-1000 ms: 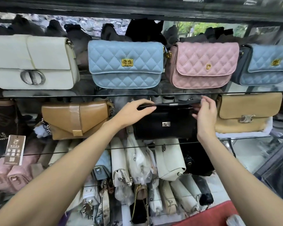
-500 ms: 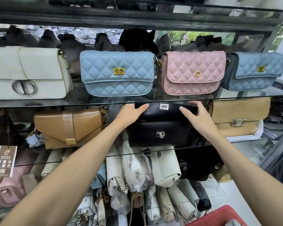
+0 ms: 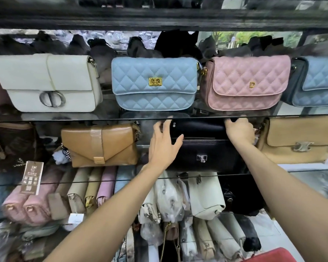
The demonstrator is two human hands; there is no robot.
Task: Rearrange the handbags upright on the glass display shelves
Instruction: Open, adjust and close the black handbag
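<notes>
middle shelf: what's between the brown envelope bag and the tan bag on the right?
Head view: the black handbag stands between the brown envelope bag and the tan bag, with the left hand and right hand on it.

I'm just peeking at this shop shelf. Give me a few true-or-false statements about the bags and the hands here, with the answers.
1. Both hands are on the black bag. True: the left hand lies on its left end, the right hand grips its top right.
2. The pink quilted bag sits on the same shelf as the black bag. False: it stands one shelf higher.
3. A brown bag stands left of the black bag. True.
4. The white bag has a gold clasp. False: its clasp is silver.
</notes>
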